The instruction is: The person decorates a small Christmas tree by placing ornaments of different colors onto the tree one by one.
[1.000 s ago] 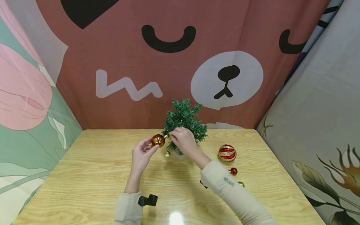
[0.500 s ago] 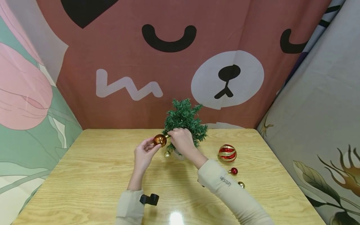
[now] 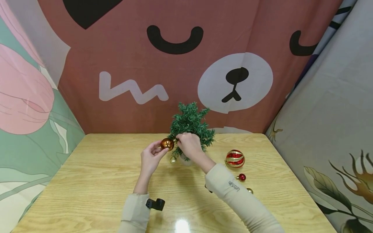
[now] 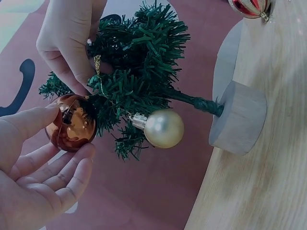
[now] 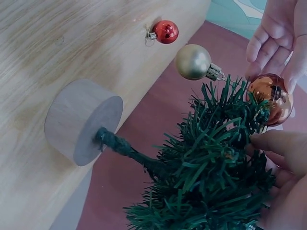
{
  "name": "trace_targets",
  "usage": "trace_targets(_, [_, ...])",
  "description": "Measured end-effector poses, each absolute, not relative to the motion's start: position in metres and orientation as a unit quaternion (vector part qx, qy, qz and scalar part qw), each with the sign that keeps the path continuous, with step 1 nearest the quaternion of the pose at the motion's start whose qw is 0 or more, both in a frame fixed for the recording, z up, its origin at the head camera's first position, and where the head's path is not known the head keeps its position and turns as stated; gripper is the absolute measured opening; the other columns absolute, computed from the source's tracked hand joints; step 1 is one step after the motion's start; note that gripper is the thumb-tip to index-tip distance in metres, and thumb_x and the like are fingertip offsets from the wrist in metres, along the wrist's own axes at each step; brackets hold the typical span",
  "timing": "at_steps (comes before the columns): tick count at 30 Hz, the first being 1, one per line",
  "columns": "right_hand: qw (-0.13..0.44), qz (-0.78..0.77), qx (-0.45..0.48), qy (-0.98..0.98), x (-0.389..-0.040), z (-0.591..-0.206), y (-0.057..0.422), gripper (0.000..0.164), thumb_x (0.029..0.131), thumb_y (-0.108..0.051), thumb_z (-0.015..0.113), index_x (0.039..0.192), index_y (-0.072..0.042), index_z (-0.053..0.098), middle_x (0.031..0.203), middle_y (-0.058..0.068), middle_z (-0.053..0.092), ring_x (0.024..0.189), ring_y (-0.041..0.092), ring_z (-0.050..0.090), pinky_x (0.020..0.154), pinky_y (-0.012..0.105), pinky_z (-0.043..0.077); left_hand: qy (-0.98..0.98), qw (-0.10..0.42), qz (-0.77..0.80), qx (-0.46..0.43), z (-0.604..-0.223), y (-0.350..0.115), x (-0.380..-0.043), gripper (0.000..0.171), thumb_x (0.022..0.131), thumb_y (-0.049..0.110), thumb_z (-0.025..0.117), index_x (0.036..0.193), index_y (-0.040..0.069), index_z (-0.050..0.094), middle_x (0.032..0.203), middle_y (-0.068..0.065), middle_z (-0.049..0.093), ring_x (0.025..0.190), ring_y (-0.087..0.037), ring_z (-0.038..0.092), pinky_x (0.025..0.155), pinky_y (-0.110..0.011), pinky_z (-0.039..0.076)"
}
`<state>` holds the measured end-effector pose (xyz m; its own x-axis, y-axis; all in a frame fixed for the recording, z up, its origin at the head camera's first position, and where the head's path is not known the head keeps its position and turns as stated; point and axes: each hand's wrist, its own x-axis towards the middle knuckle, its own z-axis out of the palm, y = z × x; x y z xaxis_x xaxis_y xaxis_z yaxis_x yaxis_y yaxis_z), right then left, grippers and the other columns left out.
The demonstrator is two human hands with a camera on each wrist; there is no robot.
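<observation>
My left hand (image 3: 151, 158) holds a shiny copper Christmas ball (image 4: 74, 123) between thumb and fingers at the left side of a small green Christmas tree (image 3: 190, 121). Against the branches, my right hand (image 3: 189, 145) pinches at the ball's gold hanging cord (image 4: 98, 63); foliage partly hides those fingertips. A pale gold ball (image 4: 164, 129) with a silver cap hangs from a low branch, close to the tree's round grey base (image 4: 238, 118).
On the wooden table (image 3: 96, 181), a red-and-gold striped ball (image 3: 235, 158) lies right of the tree. Nearer lie a small red ball (image 3: 242, 177) and a small gold ball (image 3: 249, 191), the latter partly behind the right sleeve. A printed curtain (image 3: 131, 119) stands behind.
My left hand has moved slightly right, bringing the copper ball closer to the branches and my right hand. The right hand has shifted only a little; the tree stays in place.
</observation>
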<state>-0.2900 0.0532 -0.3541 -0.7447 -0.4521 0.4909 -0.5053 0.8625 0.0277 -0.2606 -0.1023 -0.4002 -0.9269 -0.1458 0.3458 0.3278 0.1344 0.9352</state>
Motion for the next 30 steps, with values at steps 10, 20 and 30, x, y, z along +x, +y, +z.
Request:
trace_targets(10, [0.186, 0.144, 0.238, -0.942, -0.293, -0.355, 0.054, 0.017, 0.083, -0.010, 0.063, 0.099, -0.009, 0.068, 0.083, 0.006, 0.066, 0.044, 0.005, 0.045, 0.037, 0.016, 0.032, -0.731, 0.175, -0.657, -0.058, -0.399, -0.102, -0.261, 0.039, 0.074, 0.004, 0.072, 0.109, -0.008, 0.058, 0.102, -0.022, 0.061, 0.083, -0.030, 0.061, 0.065, -0.016, 0.047])
trace_targets(20, [0.177, 0.128, 0.226, -0.949, -0.293, -0.352, 0.050, 0.018, 0.084, -0.010, 0.062, 0.101, -0.012, 0.069, 0.087, 0.003, 0.067, 0.037, 0.006, 0.037, 0.034, 0.018, 0.025, -0.730, 0.175, -0.659, -0.047, -0.405, -0.104, -0.262, 0.040, 0.075, 0.005, 0.071, 0.110, -0.007, 0.057, 0.104, -0.021, 0.060, 0.083, -0.027, 0.060, 0.066, -0.016, 0.047])
trace_targets(30, [0.159, 0.116, 0.209, -0.958, -0.295, -0.353, 0.047, 0.018, 0.083, -0.012, 0.064, 0.101, -0.010, 0.066, 0.085, 0.004, 0.066, 0.039, 0.007, 0.042, 0.035, 0.018, 0.032, -0.729, 0.176, -0.659, -0.057, -0.410, -0.102, -0.261, 0.044, 0.079, 0.004, 0.067, 0.117, -0.009, 0.050, 0.106, -0.024, 0.058, 0.087, -0.030, 0.058, 0.071, -0.022, 0.048])
